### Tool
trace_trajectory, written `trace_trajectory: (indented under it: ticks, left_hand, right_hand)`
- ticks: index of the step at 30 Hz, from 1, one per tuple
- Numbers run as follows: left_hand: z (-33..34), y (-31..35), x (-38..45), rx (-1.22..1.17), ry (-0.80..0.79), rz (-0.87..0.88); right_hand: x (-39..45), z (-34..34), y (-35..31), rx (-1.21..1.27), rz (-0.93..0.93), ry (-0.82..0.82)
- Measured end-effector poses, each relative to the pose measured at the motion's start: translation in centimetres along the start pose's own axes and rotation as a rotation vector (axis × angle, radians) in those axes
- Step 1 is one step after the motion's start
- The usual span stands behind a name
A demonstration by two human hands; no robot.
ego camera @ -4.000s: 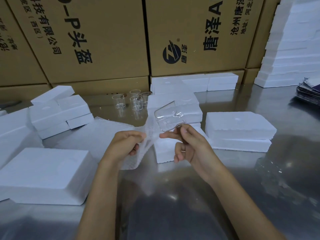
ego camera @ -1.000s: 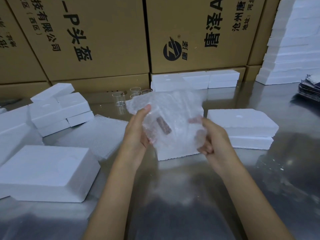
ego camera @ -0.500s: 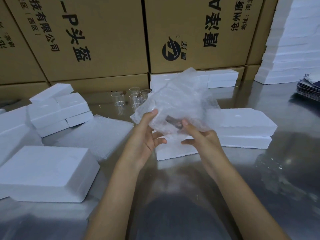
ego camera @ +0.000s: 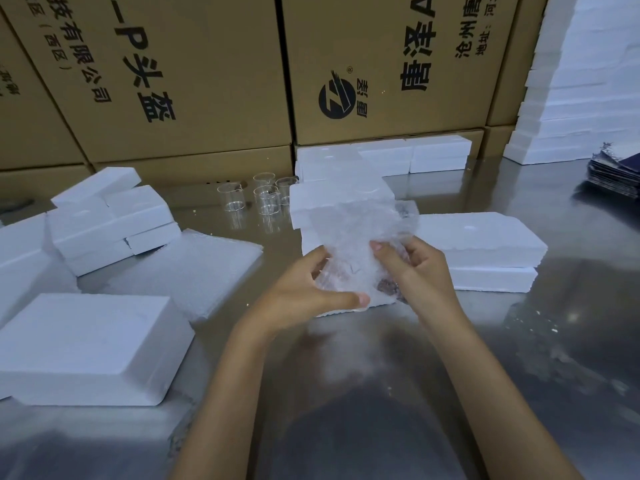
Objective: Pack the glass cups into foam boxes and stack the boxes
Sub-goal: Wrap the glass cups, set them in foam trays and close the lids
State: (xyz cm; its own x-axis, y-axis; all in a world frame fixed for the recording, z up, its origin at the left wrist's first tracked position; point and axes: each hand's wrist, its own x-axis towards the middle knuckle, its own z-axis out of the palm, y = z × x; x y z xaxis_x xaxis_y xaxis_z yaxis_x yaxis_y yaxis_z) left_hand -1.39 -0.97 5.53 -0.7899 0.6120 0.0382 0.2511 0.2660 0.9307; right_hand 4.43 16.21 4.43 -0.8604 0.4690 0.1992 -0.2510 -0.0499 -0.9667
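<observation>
Both hands hold a bundle of bubble wrap [ego camera: 349,251] above the steel table, in front of a white foam box [ego camera: 341,202]. My left hand [ego camera: 304,289] cups it from below and the left, thumb across its lower edge. My right hand [ego camera: 412,265] pinches the wrap on the right. A glass cup inside the wrap is barely discernible. Several bare glass cups [ego camera: 266,199] stand further back, left of that foam box. A two-high stack of foam boxes [ego camera: 485,244] lies to the right.
A large foam box [ego camera: 86,344] sits near left, with a flat sheet of wrap [ego camera: 194,268] and smaller foam boxes [ego camera: 107,220] behind it. Cardboard cartons [ego camera: 207,81] wall the back. A tall stack of foam [ego camera: 581,81] and dark sheets [ego camera: 616,174] stand far right.
Four seconds ago the bare cup was entering the wrap. Since then the wrap has been folded round it, and the raised sheet has come down into a tighter bundle between both hands.
</observation>
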Motion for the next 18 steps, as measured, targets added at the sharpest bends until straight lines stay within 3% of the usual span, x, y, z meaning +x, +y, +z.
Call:
trace_trajectory:
  ticks: [3, 8, 12, 16, 18]
  left_hand:
    - [0.3, 0.0, 0.1, 0.037, -0.010, 0.032]
    - [0.7, 0.2, 0.1, 0.304, -0.062, 0.134]
    - [1.0, 0.2, 0.1, 0.531, -0.072, 0.150]
    - [-0.4, 0.4, -0.3, 0.128, -0.120, 0.087]
    - [-1.3, 0.0, -0.3, 0.065, -0.072, 0.013]
  right_hand:
    - [0.1, -0.4, 0.0, -0.091, -0.007, -0.048]
    - [0.2, -1.2, 0.1, -0.155, 0.042, -0.221]
    - [0.2, -1.5, 0.5, -0.358, 0.012, -0.323]
    - [0.4, -1.8, 0.9, -0.385, 0.002, -0.335]
    - [0.5, -1.8, 1.1, -0.410, 0.007, -0.343]
